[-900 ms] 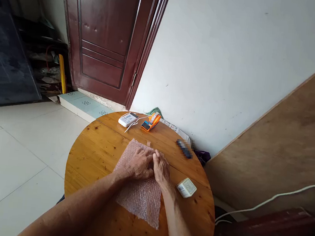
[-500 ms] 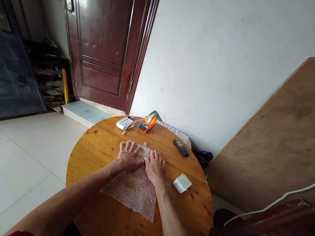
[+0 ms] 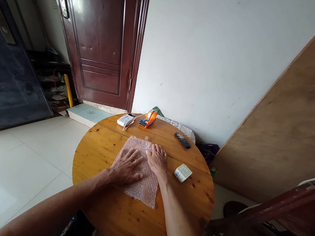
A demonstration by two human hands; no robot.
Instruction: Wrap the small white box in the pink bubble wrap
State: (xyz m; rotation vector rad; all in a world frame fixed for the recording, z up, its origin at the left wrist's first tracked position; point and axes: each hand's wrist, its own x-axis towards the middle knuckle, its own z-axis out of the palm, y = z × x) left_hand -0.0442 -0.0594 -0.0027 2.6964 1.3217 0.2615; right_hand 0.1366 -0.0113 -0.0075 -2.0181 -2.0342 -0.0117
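Observation:
A sheet of clear bubble wrap (image 3: 145,190) lies flat on the round wooden table (image 3: 94,156). My left hand (image 3: 126,166) rests on its left half, palm down with the fingers spread. On the upper right edge of the sheet lies my right hand (image 3: 157,159), flat, fingers stretched forward. Neither hand grips anything. A small piece of tape (image 3: 146,138) shows at the far edge of the wrap. Right of my right hand sits a small pale box (image 3: 183,173) with printed text.
At the table's far side are a white boxy device (image 3: 125,120) with a cable and an orange tape dispenser (image 3: 148,119). A blurred dark object (image 3: 182,140) lies at the right. A brown board (image 3: 281,119) leans against the wall; dark red wooden furniture (image 3: 273,216) stands at lower right.
My left hand has slid toward me and left over the bubble wrap, uncovering its far part. My right hand stays at about the same place on the sheet. The camera view has shifted slightly.

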